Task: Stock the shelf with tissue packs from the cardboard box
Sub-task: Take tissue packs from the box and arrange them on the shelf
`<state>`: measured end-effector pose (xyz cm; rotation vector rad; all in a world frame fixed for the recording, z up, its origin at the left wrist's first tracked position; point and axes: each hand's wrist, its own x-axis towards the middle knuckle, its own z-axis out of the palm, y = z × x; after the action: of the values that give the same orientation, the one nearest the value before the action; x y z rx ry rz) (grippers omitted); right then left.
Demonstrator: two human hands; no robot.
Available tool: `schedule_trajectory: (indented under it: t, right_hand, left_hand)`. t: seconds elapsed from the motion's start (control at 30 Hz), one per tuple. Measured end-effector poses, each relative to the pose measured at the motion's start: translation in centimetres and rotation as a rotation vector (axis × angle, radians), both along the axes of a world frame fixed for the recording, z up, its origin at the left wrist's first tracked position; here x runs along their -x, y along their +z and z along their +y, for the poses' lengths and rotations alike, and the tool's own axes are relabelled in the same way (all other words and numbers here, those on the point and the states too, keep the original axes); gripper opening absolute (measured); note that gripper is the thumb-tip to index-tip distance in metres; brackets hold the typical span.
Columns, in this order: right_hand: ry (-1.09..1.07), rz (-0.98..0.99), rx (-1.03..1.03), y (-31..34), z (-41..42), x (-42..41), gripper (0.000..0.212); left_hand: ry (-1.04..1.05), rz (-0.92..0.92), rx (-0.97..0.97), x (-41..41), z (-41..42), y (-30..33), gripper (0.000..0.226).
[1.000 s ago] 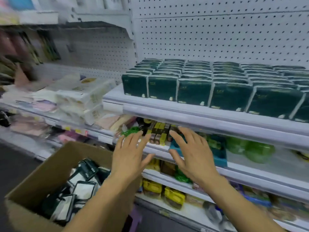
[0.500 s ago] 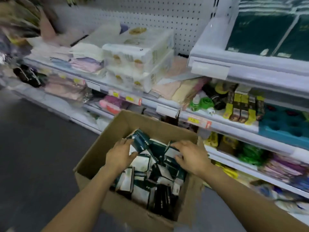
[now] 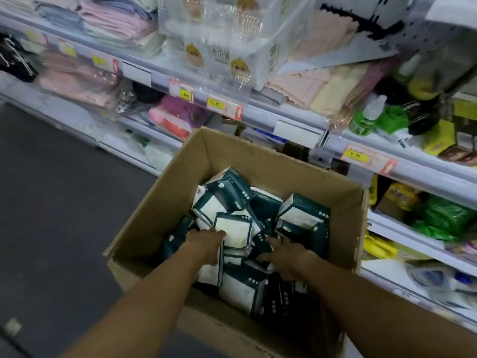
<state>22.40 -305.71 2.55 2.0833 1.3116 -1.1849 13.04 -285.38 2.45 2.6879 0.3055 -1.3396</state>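
Store shelving crowded with towels and bottles fills the upper frame, and the cardboard box (image 3: 260, 161) sits lower centre with its tissue packs (image 3: 232, 202) lying jumbled inside. Both hands are now sunk deeper among them than half a second ago: the left hand (image 3: 205, 241) curls over a white-faced pack, while the right hand (image 3: 289, 255) presses between packs, its grasp unclear. Gathering several aligned packs per lift would probably work best.
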Motion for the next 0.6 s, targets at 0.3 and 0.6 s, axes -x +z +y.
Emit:
schedule_trajectory:
  t: [0.3, 0.6]
  right_hand:
    - [-0.215, -0.105, -0.106, 0.7, 1.6, -1.0, 0.054]
    - [-1.139, 0.071, -0.652, 5.5, 0.0, -3.9, 0.035]
  left_hand:
    - [-0.239, -0.029, -0.203, -0.6, 1.2, 0.0, 0.071]
    - [0.379, -0.382, 0.048, 0.2, 2.0, 5.2, 0.048]
